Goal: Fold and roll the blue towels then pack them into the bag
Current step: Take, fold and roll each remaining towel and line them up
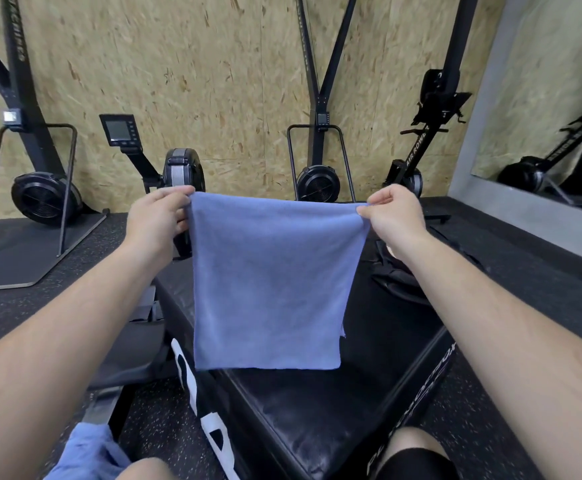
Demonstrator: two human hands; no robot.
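Observation:
A blue towel (269, 282) hangs folded in the air over a black padded box (303, 420). My left hand (156, 220) pinches its top left corner, and my right hand (395, 216) pinches its top right corner, so the top edge is stretched level. The lower edge hangs free just above the box top. More blue towel cloth (87, 452) lies crumpled at the bottom left beside my knee. A black bag (398, 278) lies on the far right part of the box, partly hidden behind my right forearm.
Black rowing and ski machines (178, 168) stand along the chipboard wall behind the box. A rail of a rower (133, 337) runs along the box's left side. The floor is dark speckled rubber (539, 271). A mirror (552, 98) is on the right wall.

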